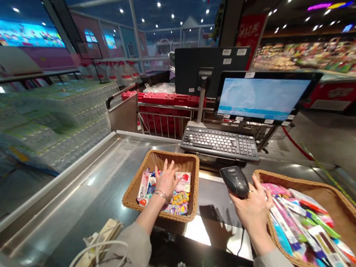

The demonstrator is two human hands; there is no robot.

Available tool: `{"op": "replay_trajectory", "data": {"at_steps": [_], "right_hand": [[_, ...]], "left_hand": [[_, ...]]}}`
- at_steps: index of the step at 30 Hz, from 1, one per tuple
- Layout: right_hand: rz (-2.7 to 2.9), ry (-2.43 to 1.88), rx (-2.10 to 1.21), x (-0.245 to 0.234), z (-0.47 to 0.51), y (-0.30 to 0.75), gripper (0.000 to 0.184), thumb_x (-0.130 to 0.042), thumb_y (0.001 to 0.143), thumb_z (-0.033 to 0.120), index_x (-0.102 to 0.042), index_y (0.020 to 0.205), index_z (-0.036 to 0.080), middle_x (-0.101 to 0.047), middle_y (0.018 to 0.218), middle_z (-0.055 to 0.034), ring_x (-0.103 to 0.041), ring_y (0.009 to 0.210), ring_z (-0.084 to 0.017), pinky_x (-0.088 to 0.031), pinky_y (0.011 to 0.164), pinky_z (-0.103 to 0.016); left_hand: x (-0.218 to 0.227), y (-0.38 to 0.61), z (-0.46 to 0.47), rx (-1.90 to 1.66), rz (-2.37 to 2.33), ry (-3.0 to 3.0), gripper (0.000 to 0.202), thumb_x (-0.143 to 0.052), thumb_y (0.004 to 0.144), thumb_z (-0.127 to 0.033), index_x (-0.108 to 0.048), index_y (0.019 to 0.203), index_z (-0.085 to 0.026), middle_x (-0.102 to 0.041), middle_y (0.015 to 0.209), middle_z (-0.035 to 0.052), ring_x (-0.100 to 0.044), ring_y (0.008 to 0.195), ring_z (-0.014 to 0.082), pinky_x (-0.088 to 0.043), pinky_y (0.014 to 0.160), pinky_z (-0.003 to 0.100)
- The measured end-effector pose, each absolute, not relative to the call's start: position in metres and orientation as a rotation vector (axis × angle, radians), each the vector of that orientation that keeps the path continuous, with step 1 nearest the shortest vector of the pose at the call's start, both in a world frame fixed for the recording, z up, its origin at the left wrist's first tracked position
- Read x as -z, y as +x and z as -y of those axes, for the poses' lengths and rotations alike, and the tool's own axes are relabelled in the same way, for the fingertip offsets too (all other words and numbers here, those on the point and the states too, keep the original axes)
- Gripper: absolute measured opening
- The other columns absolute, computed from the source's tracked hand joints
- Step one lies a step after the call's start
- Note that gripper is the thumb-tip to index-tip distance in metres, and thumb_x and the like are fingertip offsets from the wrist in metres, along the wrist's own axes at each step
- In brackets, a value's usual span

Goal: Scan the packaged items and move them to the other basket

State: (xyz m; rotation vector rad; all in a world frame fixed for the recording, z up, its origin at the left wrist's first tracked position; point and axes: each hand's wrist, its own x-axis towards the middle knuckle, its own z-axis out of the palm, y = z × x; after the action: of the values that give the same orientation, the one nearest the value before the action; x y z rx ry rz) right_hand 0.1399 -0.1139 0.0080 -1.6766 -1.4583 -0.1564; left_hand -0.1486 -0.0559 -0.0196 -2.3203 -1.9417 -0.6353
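My left hand [167,179] reaches into a wicker basket [133,189] on the steel counter, fingers spread flat over several small colourful packets [180,201]; it grips nothing. My right hand [253,210] is wrapped round the handle of a black barcode scanner [235,180], which points away from me over the counter. Just right of that hand stands a larger wicker basket [345,207] filled with several long packaged items [303,226].
A keyboard [220,143] and a tilted screen [261,96] stand behind the baskets. A power strip with white cable [95,251] lies at the near left. The steel counter [84,194] runs away to the left; red carts [164,104] stand beyond it.
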Motion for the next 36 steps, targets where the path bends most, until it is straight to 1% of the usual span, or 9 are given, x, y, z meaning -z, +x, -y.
{"op": "replay_trajectory", "data": {"at_steps": [4,10,16,20,23,26,28,32,36], "right_hand": [[1.489,-1.656,0.196,-0.004,0.11,0.138,0.042,-0.049,0.079,0.058,-0.07,0.08,0.022,-0.073,0.099,-0.0103,-0.05,0.125,-0.033,-0.016,0.109,-0.055],[1.531,-1.649,0.198,0.004,0.107,0.135,0.04,-0.05,0.081,0.055,-0.07,0.085,0.021,-0.074,0.098,-0.0096,-0.049,0.128,-0.032,-0.015,0.11,-0.054],[1.526,-1.657,0.211,0.007,0.106,0.132,0.039,-0.05,0.08,0.055,-0.069,0.084,0.021,-0.074,0.1,-0.0095,-0.05,0.126,-0.032,-0.016,0.109,-0.054],[1.523,-1.65,0.228,0.007,0.106,0.133,0.038,-0.049,0.08,0.053,-0.069,0.082,0.021,-0.074,0.094,-0.0093,-0.051,0.125,-0.033,-0.018,0.109,-0.055],[1.52,-1.659,0.245,0.008,0.105,0.133,0.038,-0.049,0.081,0.053,-0.069,0.08,0.021,-0.073,0.095,-0.0104,-0.052,0.124,-0.033,-0.018,0.108,-0.054],[1.507,-1.638,0.276,0.01,0.104,0.134,0.038,-0.049,0.08,0.053,-0.069,0.077,0.021,-0.073,0.093,-0.0101,-0.051,0.124,-0.033,-0.018,0.108,-0.055],[1.5,-1.631,0.285,0.011,0.105,0.135,0.037,-0.049,0.08,0.053,-0.069,0.077,0.021,-0.073,0.092,-0.0099,-0.051,0.124,-0.033,-0.018,0.107,-0.055],[1.495,-1.657,0.265,0.009,0.108,0.139,0.037,-0.05,0.08,0.053,-0.069,0.081,0.021,-0.072,0.098,-0.0107,-0.051,0.123,-0.033,-0.02,0.106,-0.055],[1.456,-1.685,0.241,0.006,0.112,0.141,0.039,-0.049,0.08,0.054,-0.069,0.082,0.021,-0.071,0.103,-0.0126,-0.05,0.123,-0.033,-0.022,0.105,-0.054]], "left_hand": [[0.024,-0.172,0.051,0.593,1.989,-2.285,0.033,-0.058,0.089,-0.029,-0.065,0.121,-0.03,-0.048,0.15,0.0073,-0.031,0.146,0.0332,-0.007,0.115,0.072],[0.027,-0.193,0.044,0.327,2.089,-2.292,0.033,-0.059,0.087,-0.028,-0.066,0.119,-0.031,-0.047,0.151,0.0067,-0.027,0.147,0.0333,-0.008,0.114,0.072],[0.046,-0.194,0.039,0.067,2.149,-2.237,0.024,-0.057,0.088,-0.036,-0.073,0.103,-0.028,-0.043,0.154,0.0057,-0.021,0.149,0.0354,-0.003,0.114,0.071],[0.064,-0.19,0.036,-0.118,2.224,-2.201,0.031,-0.061,0.084,-0.046,-0.074,0.102,-0.024,-0.045,0.152,0.0108,-0.021,0.148,0.0391,-0.004,0.112,0.073],[0.077,-0.19,0.032,-0.206,2.2,-2.212,0.036,-0.064,0.081,-0.051,-0.074,0.104,-0.024,-0.047,0.15,0.0109,-0.021,0.147,0.0408,-0.002,0.112,0.071],[0.092,-0.192,0.028,-0.249,2.168,-2.251,0.039,-0.068,0.077,-0.052,-0.074,0.103,-0.023,-0.048,0.15,0.0106,-0.019,0.147,0.0427,0.0,0.114,0.069],[0.099,-0.192,0.026,-0.27,2.159,-2.269,0.042,-0.07,0.075,-0.052,-0.075,0.103,-0.021,-0.048,0.15,0.0123,-0.019,0.147,0.0439,0.001,0.114,0.068],[0.106,-0.187,0.024,-0.3,2.141,-2.297,0.043,-0.069,0.074,-0.052,-0.075,0.104,-0.021,-0.05,0.148,0.0133,-0.014,0.149,0.0432,0.004,0.114,0.068],[0.102,-0.181,0.024,-0.312,2.122,-2.319,0.052,-0.073,0.069,-0.054,-0.074,0.109,-0.02,-0.043,0.153,0.0161,-0.008,0.15,0.0419,0.006,0.114,0.068]]}}
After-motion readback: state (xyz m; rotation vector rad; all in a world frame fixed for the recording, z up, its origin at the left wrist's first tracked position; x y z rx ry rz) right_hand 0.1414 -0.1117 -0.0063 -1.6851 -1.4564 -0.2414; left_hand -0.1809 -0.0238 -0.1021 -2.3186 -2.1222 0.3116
